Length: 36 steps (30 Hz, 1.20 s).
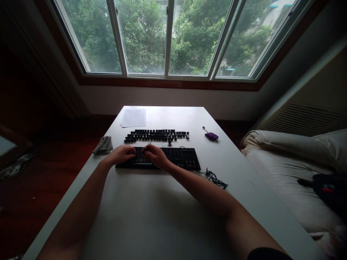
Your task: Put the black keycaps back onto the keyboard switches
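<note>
A black computer keyboard (184, 159) lies across the white table in front of me. My left hand (124, 154) rests at its left end, the fingers curled against the keys and partly hidden. Over the left-middle part of the keyboard, my right hand (155, 156) is closed in a pinch. A thin, shiny metal tool (148, 144) sticks up from those fingers; its exact kind is too small to tell. Just behind the keyboard, loose black keycaps (154, 135) stand in several rows. A small clear round object (167, 145) sits between these rows and the keyboard.
A printed paper sheet (133, 118) lies at the table's far left, a grey cloth (103, 145) by the left edge. To the right are a purple pouch (211, 136), a small brush (205, 129) and a bundled black cable (216, 179). A cushioned seat (273, 173) stands beyond the right edge.
</note>
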{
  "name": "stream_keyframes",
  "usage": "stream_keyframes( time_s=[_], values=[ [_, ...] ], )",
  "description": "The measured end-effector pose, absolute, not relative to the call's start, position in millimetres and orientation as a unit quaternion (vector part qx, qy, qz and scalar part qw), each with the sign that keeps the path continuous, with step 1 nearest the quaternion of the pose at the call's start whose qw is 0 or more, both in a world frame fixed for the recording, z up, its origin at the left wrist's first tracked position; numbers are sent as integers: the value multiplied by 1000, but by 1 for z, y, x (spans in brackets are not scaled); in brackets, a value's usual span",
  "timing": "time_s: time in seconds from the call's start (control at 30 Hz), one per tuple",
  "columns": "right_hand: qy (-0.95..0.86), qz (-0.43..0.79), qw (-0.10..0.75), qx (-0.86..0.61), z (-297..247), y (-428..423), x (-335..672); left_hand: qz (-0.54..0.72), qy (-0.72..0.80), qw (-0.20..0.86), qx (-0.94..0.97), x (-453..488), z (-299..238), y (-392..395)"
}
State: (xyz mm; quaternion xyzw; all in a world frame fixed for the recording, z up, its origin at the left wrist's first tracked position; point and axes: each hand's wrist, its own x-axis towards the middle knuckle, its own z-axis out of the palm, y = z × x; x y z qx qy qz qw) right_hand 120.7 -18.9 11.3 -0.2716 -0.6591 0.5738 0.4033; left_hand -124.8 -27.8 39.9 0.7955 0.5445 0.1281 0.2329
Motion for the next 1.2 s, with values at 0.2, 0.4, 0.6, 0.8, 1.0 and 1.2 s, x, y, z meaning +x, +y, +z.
stream_keyframes(
  time_s=[0.2, 0.4, 0.6, 0.8, 1.0, 1.2],
  values=[
    [-702, 516, 389, -300, 0, -15, 105, 93, 531, 301, 787, -133, 46, -34],
    [-713, 497, 375, -324, -4, -14, 97, 67, 521, 326, 786, -128, 49, -34],
    [-728, 474, 374, -325, -3, -14, 85, 74, 524, 323, 784, -127, 45, -34],
    [-741, 446, 378, -330, 0, -6, 74, 77, 519, 320, 789, -130, 42, -33],
    [-770, 373, 354, -377, 0, 0, 67, 93, 518, 320, 788, -131, 45, -35],
    [-789, 347, 336, -380, -1, 9, 61, 95, 525, 316, 784, -132, 42, -33]
  ],
)
